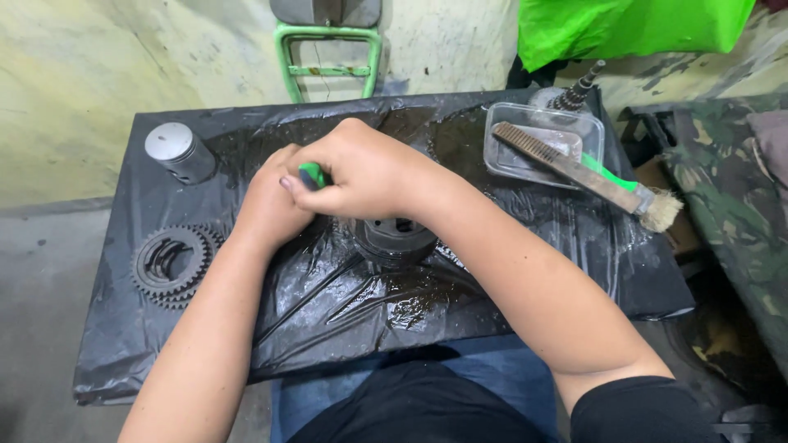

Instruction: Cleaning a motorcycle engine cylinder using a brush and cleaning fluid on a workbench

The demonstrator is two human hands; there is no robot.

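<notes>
The right hand is closed in a fist around a green handle; only the end of it shows between the fingers. The left hand lies just beside it, touching it, with the fingers curled under; I cannot tell if it grips anything. Both hands are over a dark round metal part that stands in the middle of the tabletop, which is covered with wet black plastic. The part is half hidden under the right hand.

To the left, near the edge, lie toothed gears in a stack. Behind them stands a grey piston, upright. To the right, well apart from the hands, is a clear tray, and a brush lies across it, its bristles past the rim. A threaded shaft stands at the far side of the tray. A green frame is against the wall.
</notes>
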